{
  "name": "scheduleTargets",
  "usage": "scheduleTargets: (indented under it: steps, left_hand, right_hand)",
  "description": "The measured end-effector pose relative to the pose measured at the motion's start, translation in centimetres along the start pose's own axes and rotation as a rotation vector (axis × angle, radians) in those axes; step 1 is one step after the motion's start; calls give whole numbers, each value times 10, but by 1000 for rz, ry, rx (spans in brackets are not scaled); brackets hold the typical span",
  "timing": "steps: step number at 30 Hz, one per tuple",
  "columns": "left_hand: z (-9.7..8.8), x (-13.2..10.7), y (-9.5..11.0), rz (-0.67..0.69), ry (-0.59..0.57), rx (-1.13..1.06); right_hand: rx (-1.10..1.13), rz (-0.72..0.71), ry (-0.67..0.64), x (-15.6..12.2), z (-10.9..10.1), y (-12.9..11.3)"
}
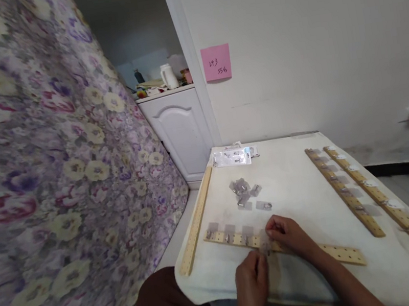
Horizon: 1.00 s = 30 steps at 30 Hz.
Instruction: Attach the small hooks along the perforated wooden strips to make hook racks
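My left hand is closed at the near edge of a perforated wooden strip lying across the table. Fingers of my right hand pinch close above the same strip. Between both hands is a clear square hook, partly hidden by the fingertips; it seems held at both ends. Farther left along this strip sit a clear hook, another clear hook and a third hook. Beyond the strip lies a loose pile of clear hooks, with one single hook nearer my right hand.
A wooden strip with holes runs along the table's left side. Two strips bearing hooks, an inner strip and an outer strip, lie at the right. A clear package is at the back of the pale-covered table.
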<state>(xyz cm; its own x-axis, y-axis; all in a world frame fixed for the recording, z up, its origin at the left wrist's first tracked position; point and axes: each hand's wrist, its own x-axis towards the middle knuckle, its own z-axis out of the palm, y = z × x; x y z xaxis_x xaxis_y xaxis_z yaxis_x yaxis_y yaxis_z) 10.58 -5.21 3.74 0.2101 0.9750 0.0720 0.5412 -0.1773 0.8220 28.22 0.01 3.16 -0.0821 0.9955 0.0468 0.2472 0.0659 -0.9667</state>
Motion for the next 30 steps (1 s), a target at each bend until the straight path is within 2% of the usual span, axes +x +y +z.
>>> scheduleTargets:
  steps: [7,13,30]
  left_hand:
    - [5,-13,-18,217,18,163]
    - [11,-15,-32,396,91,311]
    - [16,-11,-32,340,7,492]
  right_hand:
    - [-30,41,-6,13,2,13]
    - [-89,49,31,12,0,19]
    - [-176,36,50,13,1,18]
